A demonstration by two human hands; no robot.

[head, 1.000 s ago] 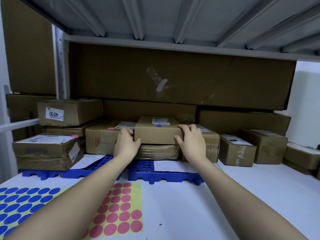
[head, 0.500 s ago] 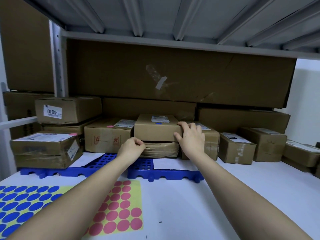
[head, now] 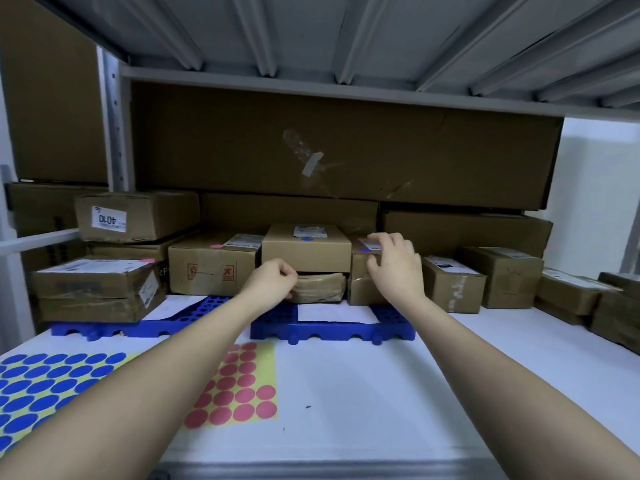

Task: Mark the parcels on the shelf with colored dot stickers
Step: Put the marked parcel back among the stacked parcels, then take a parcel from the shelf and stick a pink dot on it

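Observation:
A small brown parcel with a white label and a blue dot on top sits stacked on a flat taped parcel. My left hand hangs curled shut just in front of the flat parcel, holding nothing visible. My right hand hovers with fingers apart in front of the parcel to the right, which has a blue dot. A sheet of pink dot stickers and a sheet of blue dot stickers lie on the white shelf surface.
Parcels with pink dots stand at the left, unmarked boxes at the right. Blue plastic pallets carry the middle boxes. Large cartons fill the back. A metal shelf hangs overhead.
Both hands have let go of the small top parcel. The left hand dropped and curled shut; the right hand moved right and opened in front of the neighbouring parcel.

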